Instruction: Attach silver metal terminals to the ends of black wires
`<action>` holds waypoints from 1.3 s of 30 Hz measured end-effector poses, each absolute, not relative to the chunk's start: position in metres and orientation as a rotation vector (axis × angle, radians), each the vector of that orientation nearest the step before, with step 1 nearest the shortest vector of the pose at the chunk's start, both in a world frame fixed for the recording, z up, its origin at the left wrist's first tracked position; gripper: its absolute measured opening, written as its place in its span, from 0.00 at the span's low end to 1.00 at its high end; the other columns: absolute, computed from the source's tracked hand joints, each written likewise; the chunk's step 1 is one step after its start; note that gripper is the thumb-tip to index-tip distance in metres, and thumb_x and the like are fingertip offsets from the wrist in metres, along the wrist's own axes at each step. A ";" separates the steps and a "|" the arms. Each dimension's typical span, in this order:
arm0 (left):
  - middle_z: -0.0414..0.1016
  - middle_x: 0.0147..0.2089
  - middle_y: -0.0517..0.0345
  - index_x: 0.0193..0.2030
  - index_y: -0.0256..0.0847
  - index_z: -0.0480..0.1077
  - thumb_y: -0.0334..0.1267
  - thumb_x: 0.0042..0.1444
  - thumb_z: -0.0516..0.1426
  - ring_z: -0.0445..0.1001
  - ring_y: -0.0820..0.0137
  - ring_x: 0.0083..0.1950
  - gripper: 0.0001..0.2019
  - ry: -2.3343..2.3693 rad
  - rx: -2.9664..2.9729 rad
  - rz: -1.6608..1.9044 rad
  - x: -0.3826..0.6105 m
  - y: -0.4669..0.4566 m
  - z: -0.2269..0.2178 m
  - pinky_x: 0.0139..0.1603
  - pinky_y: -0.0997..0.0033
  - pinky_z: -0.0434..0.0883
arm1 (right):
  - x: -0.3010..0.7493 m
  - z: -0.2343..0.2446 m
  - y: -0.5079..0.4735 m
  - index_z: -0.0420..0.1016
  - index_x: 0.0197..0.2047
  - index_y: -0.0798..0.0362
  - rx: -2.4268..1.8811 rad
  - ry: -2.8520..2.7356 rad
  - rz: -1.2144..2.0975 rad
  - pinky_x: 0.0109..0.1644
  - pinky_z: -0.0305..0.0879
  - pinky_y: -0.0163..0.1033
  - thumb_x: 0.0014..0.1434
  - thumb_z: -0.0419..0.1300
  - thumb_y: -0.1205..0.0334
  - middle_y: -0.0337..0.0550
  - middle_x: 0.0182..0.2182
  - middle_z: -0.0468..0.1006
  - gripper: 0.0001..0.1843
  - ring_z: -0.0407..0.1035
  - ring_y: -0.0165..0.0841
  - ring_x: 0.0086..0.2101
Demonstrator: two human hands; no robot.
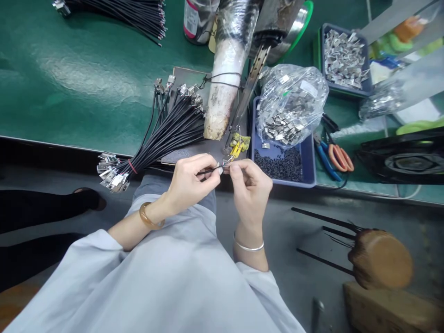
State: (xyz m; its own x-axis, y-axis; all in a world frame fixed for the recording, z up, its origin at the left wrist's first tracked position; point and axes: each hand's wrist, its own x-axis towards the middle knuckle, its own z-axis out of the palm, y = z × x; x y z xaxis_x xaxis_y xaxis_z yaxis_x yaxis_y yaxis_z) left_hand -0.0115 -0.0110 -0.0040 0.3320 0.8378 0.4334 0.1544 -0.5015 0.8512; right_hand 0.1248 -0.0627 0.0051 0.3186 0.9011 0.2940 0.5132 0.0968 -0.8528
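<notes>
My left hand [190,180] pinches a thin black wire [210,170] near its end. My right hand [250,185] is closed in a pinch on a small metal clip [226,163] at that wire's tip. Both hands meet just in front of the green bench's edge, below a tape-wrapped press tool [225,78] with a yellow part [237,147] at its foot. A bundle of black wires with metal clips [166,134], tied with a red band, lies across the edge to the left of my left hand.
A blue tray [308,157] holds small black pieces and a plastic bag of metal clips [291,104]. Another tray of clips [343,58] sits at the back right. Scissors with orange handles [338,157] lie right of the tray. A wooden stool [379,259] stands lower right.
</notes>
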 end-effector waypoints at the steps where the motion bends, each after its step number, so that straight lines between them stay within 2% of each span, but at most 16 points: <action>1: 0.62 0.23 0.68 0.25 0.38 0.65 0.23 0.54 0.57 0.56 0.81 0.23 0.10 0.874 1.892 1.205 -0.011 -0.011 -0.004 0.23 0.80 0.55 | 0.125 0.005 -0.063 0.74 0.31 0.50 -1.553 -1.336 0.471 0.31 0.63 0.35 0.67 0.58 0.59 0.37 0.26 0.77 0.12 0.69 0.29 0.27; 4: 0.62 0.23 0.67 0.25 0.38 0.65 0.24 0.55 0.57 0.58 0.80 0.24 0.11 0.877 1.921 1.211 -0.011 -0.012 -0.006 0.24 0.79 0.56 | 0.124 0.006 -0.063 0.74 0.30 0.51 -1.564 -1.364 0.429 0.29 0.62 0.34 0.66 0.58 0.60 0.36 0.25 0.76 0.12 0.67 0.28 0.25; 7: 0.63 0.23 0.66 0.25 0.39 0.64 0.25 0.56 0.57 0.59 0.79 0.24 0.11 0.853 1.954 1.203 -0.012 -0.012 -0.006 0.26 0.77 0.58 | 0.123 0.006 -0.063 0.72 0.26 0.51 -1.603 -1.412 0.351 0.28 0.58 0.34 0.65 0.60 0.60 0.33 0.21 0.70 0.15 0.60 0.26 0.22; 10: 0.64 0.23 0.65 0.26 0.39 0.67 0.26 0.58 0.56 0.58 0.78 0.24 0.10 0.794 1.981 1.165 -0.016 -0.011 -0.005 0.26 0.76 0.59 | 0.124 0.005 -0.062 0.71 0.24 0.51 -1.628 -1.378 0.368 0.27 0.56 0.34 0.65 0.61 0.57 0.33 0.19 0.67 0.18 0.57 0.25 0.21; 15: 0.72 0.25 0.61 0.30 0.36 0.75 0.31 0.59 0.58 0.62 0.77 0.25 0.07 0.721 1.870 1.009 -0.026 -0.006 -0.001 0.27 0.76 0.60 | 0.132 0.004 -0.062 0.78 0.30 0.51 -1.543 -1.228 0.500 0.26 0.61 0.34 0.61 0.63 0.55 0.35 0.23 0.75 0.11 0.65 0.27 0.23; 19: 0.78 0.27 0.58 0.34 0.35 0.80 0.33 0.59 0.59 0.66 0.76 0.25 0.08 0.722 1.607 0.916 -0.027 -0.003 -0.001 0.26 0.77 0.63 | 0.135 0.005 -0.068 0.81 0.36 0.49 -1.561 -1.359 0.394 0.25 0.60 0.34 0.61 0.64 0.57 0.35 0.24 0.76 0.06 0.63 0.26 0.20; 23: 0.78 0.28 0.57 0.32 0.35 0.80 0.33 0.58 0.60 0.67 0.77 0.26 0.07 0.791 1.573 1.024 -0.022 -0.005 -0.001 0.25 0.78 0.61 | 0.140 0.010 -0.075 0.79 0.47 0.47 -1.456 -1.344 0.376 0.21 0.55 0.32 0.63 0.62 0.59 0.30 0.20 0.69 0.10 0.59 0.25 0.18; 26: 0.76 0.26 0.59 0.30 0.35 0.79 0.30 0.57 0.59 0.63 0.79 0.24 0.08 0.826 1.639 1.067 -0.018 -0.004 0.000 0.24 0.78 0.58 | 0.144 0.017 -0.080 0.75 0.52 0.46 -1.395 -1.290 0.418 0.20 0.60 0.32 0.64 0.61 0.61 0.31 0.23 0.75 0.12 0.64 0.26 0.17; 28: 0.76 0.26 0.60 0.30 0.36 0.79 0.29 0.56 0.58 0.64 0.79 0.24 0.08 0.836 1.682 1.083 -0.016 -0.003 0.001 0.24 0.78 0.58 | 0.145 0.021 -0.082 0.76 0.50 0.46 -1.462 -1.311 0.378 0.24 0.69 0.33 0.65 0.62 0.63 0.35 0.29 0.82 0.11 0.72 0.27 0.20; 31: 0.76 0.27 0.60 0.30 0.36 0.79 0.28 0.56 0.58 0.65 0.79 0.24 0.08 0.841 1.718 1.110 -0.015 -0.001 0.002 0.23 0.78 0.57 | 0.142 0.024 -0.081 0.79 0.42 0.47 -1.542 -1.416 0.151 0.35 0.78 0.37 0.63 0.65 0.65 0.37 0.33 0.85 0.05 0.81 0.32 0.30; 34: 0.75 0.26 0.60 0.30 0.36 0.78 0.28 0.56 0.57 0.64 0.78 0.24 0.09 0.854 1.771 1.132 -0.014 0.001 0.003 0.24 0.77 0.57 | 0.136 0.022 -0.074 0.79 0.39 0.47 -1.499 -1.554 -0.006 0.38 0.80 0.37 0.62 0.65 0.67 0.39 0.36 0.86 0.04 0.82 0.34 0.36; 37: 0.74 0.25 0.61 0.30 0.37 0.77 0.28 0.57 0.56 0.64 0.77 0.24 0.09 0.873 1.855 1.151 -0.012 0.002 0.003 0.27 0.76 0.60 | 0.132 0.018 -0.065 0.77 0.37 0.48 -1.484 -1.580 0.064 0.38 0.80 0.38 0.63 0.63 0.67 0.41 0.39 0.86 0.04 0.82 0.34 0.38; 39: 0.76 0.26 0.60 0.29 0.37 0.76 0.28 0.58 0.56 0.65 0.77 0.25 0.09 0.886 1.894 1.167 -0.011 0.002 0.003 0.28 0.76 0.61 | 0.132 0.015 -0.060 0.75 0.36 0.48 -1.503 -1.540 0.149 0.37 0.80 0.37 0.64 0.62 0.67 0.42 0.40 0.86 0.05 0.82 0.33 0.36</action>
